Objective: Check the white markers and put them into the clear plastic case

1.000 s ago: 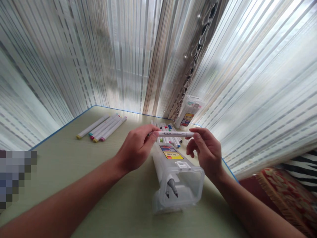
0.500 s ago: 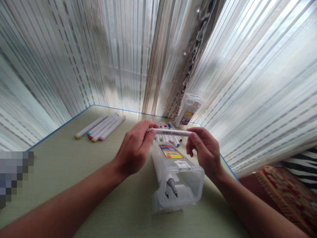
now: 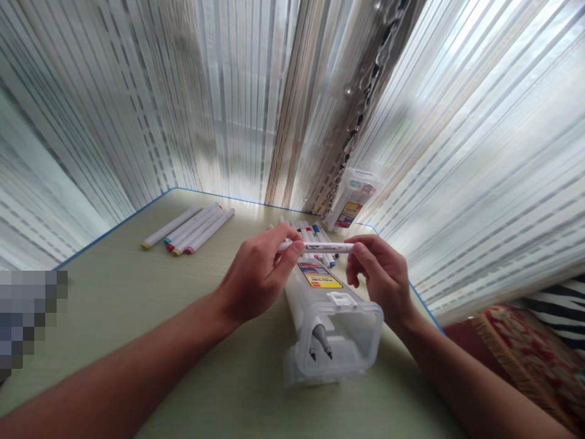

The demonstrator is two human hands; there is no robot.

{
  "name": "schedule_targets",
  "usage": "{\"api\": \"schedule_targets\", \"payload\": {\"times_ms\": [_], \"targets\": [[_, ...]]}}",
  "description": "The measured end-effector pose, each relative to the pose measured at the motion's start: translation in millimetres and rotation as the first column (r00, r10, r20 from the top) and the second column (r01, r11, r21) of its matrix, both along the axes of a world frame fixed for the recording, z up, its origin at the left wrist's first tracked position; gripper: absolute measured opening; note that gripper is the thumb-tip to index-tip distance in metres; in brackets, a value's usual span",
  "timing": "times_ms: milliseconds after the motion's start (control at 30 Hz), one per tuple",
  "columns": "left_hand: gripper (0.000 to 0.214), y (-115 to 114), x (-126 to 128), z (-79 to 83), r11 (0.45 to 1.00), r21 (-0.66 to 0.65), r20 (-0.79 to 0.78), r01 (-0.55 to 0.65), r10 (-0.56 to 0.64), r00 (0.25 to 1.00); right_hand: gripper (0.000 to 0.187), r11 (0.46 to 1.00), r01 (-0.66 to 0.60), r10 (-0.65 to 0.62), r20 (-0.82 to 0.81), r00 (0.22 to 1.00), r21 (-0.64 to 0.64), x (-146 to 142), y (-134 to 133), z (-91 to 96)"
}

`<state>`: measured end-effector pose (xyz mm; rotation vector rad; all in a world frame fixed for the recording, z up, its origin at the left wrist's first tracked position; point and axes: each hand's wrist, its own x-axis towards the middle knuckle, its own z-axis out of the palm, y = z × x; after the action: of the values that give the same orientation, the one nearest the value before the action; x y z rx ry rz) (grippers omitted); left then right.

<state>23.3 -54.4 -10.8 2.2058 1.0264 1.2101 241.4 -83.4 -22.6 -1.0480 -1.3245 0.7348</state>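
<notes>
A white marker (image 3: 328,247) is held level between my two hands. My left hand (image 3: 259,268) pinches its left end between thumb and fingers; my right hand (image 3: 382,273) grips the right end, fingers curled. Below them a clear plastic marker case (image 3: 297,311) lies on its side, its open mouth facing me, with a yellow-and-blue label on top. Inside, several uncapped-looking grey tips show at the mouth. Behind the held marker lie several white markers (image 3: 315,233) with coloured ends, partly hidden by my left hand.
At the back left of the pale green table (image 3: 114,317) several more white markers (image 3: 196,228) lie side by side. A second clear case (image 3: 351,201) stands upright near the back right edge. Striped curtains (image 3: 219,110) hang behind. Patterned fabric (image 3: 525,353) lies beyond the right edge.
My left hand has slid slightly rightward along the marker, so less of its barrel shows between my hands. The whole view has shifted a little. Both hands keep hold of the marker.
</notes>
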Motion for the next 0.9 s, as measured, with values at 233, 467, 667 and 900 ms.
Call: {"api": "schedule_targets", "payload": {"times_ms": [233,467,667,900], "targets": [[0.025,2.1,-0.3,-2.4,0.999,-0.038,-0.034,0.010,-0.011,0.999,0.021,1.000,0.006,-0.006,-0.011,1.000,0.003,0.2,-0.5,0.9],[0.029,2.3,-1.5,-3.3,0.998,-0.050,-0.038,0.032,-0.034,0.999,0.020,1.000,0.012,-0.012,-0.013,1.000,0.012,0.3,-0.7,1.3],[0.030,1.3,-2.0,-2.5,0.997,-0.062,-0.041,0.041,-0.044,0.998,0.020,1.000,0.016,-0.016,-0.011,1.000,0.014,0.4,-1.0,1.2],[0.028,0.4,-1.7,-1.1,0.997,-0.068,-0.040,0.038,-0.041,0.998,0.018,1.000,0.018,-0.017,-0.019,1.000,0.019,1.3,-1.2,0.8]]}}
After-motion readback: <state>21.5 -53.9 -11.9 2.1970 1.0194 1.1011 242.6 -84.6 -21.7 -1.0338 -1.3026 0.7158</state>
